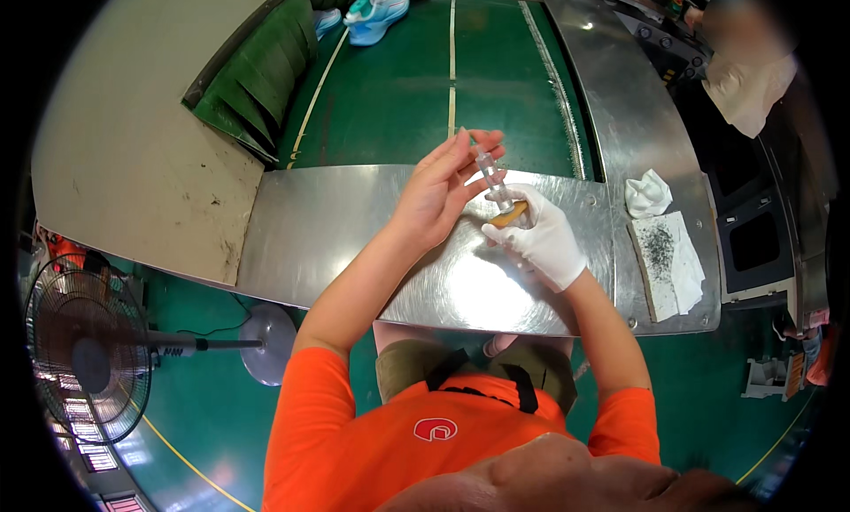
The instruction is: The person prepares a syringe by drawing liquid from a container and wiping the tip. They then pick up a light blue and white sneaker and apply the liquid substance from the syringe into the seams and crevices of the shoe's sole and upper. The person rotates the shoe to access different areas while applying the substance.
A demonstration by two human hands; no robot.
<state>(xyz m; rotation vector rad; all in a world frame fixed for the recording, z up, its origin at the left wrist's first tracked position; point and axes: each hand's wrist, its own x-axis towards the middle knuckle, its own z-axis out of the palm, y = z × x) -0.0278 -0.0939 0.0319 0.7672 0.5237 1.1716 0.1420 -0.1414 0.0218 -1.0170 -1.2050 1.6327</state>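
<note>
1. Head view: your left hand (pixel 436 193) has its grip clamped on the tube (pixel 491 175), apparently steadying it above the desk (pixel 336 233).
2. Your gloved right hand (pixel 547 240) pinches the pad (pixel 508 215), seemingly angled to meet the tube's lower end.
3. Crumpled cloth (pixel 648 194) lies rightward, probably for easy reach.

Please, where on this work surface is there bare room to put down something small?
Bare steel lies between the pale panel and the left forearm. The green belt is open between the blue shoe and the left hand. Crowded: the right end, with crumpled white material and a speckled pad.
</note>
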